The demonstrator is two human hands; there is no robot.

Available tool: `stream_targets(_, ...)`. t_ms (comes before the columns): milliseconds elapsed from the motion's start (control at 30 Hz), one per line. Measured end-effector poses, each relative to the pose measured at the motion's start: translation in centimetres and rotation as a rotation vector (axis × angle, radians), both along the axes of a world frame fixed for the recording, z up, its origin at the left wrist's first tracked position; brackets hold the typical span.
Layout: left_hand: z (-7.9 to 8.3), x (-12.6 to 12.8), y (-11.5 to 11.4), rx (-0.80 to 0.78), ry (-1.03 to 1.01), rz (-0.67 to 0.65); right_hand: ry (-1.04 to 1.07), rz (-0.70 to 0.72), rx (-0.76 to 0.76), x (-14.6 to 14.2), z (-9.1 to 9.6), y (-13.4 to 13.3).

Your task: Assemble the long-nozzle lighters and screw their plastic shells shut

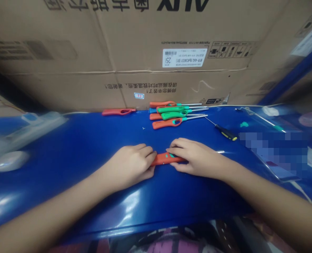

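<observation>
On the blue table [87, 140], near the middle, was an orange lighter [163, 159] with a bit of green on it, and two bare hands had hold of it. The left hand [134, 163] was closed around the left end, with its fingers curled over the top. The right hand [195, 158] pinched the other end between its fingers and thumb, so a lot of that end was hidden. A shiny metal tip [220, 151] poked out past the right wrist.

Farther back, a small pile of long lighters lay close together, with their metal tubes facing right. Two green lighters [175, 114] were in the middle of the pile, and another orange lighter [162, 124] lay in front of them. A red lighter handle [116, 111] lay off to the left, well apart from the pile.

To the right of the pile was a black and yellow screwdriver [225, 133], and its thin tip was just beside the end of a lighter tube. Next came a little green scrap [244, 124] and a phone [284, 177] with its screen blurred out. Behind everything stood a big cardboard box [66, 84] with a white label [183, 58] and upside-down writing. On the far left was a white round thing [10, 161], too blurry to name.
</observation>
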State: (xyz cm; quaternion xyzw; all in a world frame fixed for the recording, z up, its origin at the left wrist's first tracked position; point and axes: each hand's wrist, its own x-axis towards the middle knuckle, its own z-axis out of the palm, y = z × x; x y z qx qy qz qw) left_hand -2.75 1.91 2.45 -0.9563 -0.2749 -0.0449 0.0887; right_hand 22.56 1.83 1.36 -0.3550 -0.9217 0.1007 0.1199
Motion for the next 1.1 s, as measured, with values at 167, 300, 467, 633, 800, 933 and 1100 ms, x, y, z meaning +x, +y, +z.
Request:
stream_targets(167, -0.6, -0.5, 0.7, 0.03, -0.078, -0.014, 0.012, 0.022, 0.092, 0.4, 0.1, 0.2)
stream_targets(300, -0.5, -0.5, 0.7, -0.037, -0.151, 0.003, 0.033, 0.04, 0.16, 0.8, 0.1, 0.2)
stream_targets(467, -0.3, -0.4, 0.2, -0.108, -0.209, 0.009, 0.004, 0.031, 0.21, 0.6, 0.1, 0.1)
stream_targets(633, -0.3, -0.5, 0.8, -0.16, -0.218, 0.076, 0.11, -0.01, 0.108, 0.9, 0.4, 0.8)
stream_targets(800, -0.4, -0.5, 1.5, -0.184, -0.328, 0.107, 0.172, -0.104, 0.13, 1.5, 0.7, 1.1)
stream_targets(933, -0.7, -0.5, 1.6, -0.141, -0.393, 0.076, 0.226, -0.177, 0.107, 1.2, 0.6, 1.1)
stream_targets(1100, -1.0, -0.6, 1.7, -0.057, -0.351, 0.042, 0.253, -0.152, 0.027, 0.9, 0.6, 1.0)
